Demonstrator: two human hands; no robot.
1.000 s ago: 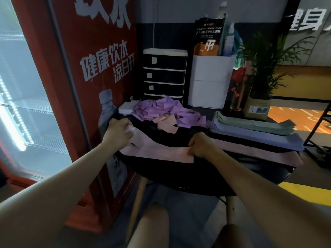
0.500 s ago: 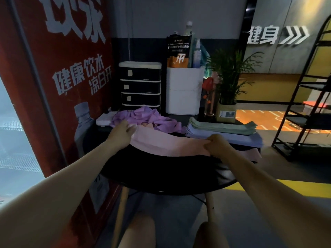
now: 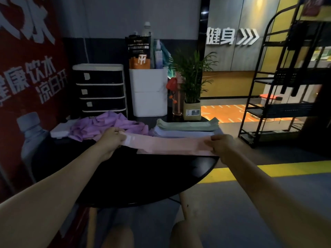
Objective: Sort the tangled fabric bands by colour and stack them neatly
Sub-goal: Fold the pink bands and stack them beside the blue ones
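Note:
A long pink fabric band (image 3: 168, 144) is stretched flat between my hands over the round black table (image 3: 143, 178). My left hand (image 3: 112, 138) grips its left end, my right hand (image 3: 221, 144) grips its right end. Under it lies another pink band on the table. Behind my left hand sits a tangled heap of purple bands (image 3: 107, 125). Behind the pink band lies a neat stack of green bands (image 3: 186, 125) on top of pale lavender bands (image 3: 180, 134).
At the table's back stand a black drawer unit (image 3: 100, 90), a white bin (image 3: 148, 93) and a potted plant (image 3: 191, 104). A red vending machine (image 3: 26, 86) is close on the left. A black metal shelf rack (image 3: 286, 95) stands to the right.
My hands have carried the pink band to the right and drawn it out longer, toward the folded stacks. My view has turned right.

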